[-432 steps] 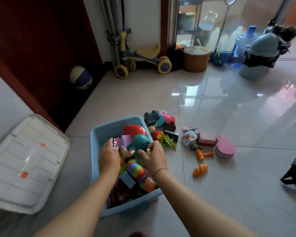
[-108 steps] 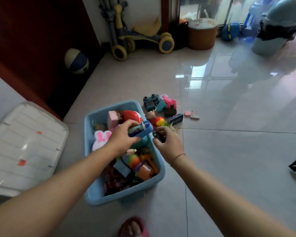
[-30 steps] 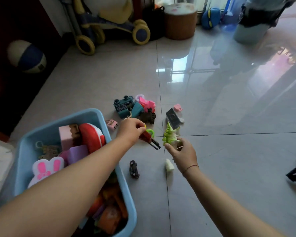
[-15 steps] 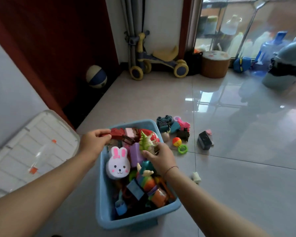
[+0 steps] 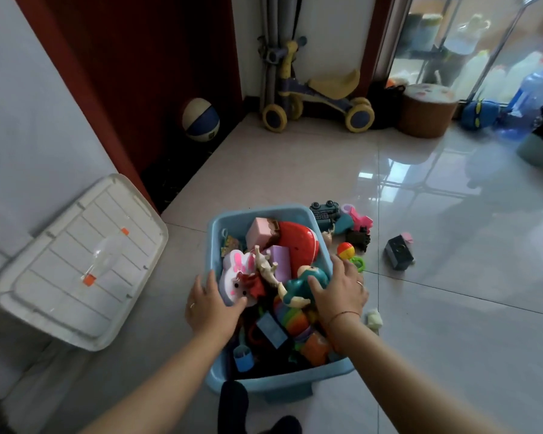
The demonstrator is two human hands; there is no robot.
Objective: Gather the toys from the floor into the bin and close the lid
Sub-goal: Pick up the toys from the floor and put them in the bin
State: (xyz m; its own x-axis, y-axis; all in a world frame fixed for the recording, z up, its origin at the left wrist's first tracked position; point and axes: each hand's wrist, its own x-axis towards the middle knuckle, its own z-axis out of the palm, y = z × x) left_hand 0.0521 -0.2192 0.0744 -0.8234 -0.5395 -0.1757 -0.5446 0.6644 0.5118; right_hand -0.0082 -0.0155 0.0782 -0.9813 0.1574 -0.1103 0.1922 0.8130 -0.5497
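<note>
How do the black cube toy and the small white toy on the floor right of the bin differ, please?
The black cube toy is dark, boxy and larger; the small white toy is pale, rounded and smaller. The cube lies farther from the blue bin; the white one lies close to it, by the right hand. Both are on the floor, uncollected.

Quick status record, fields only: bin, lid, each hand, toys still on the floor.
bin: blue bin, open, piled with toys
lid: white lid, off, left of bin, propped on the wall
left hand: open, on bunny toy
right hand: open, on teal toy
floor: cluster right of bin, including black cube, rattle, white piece
</note>
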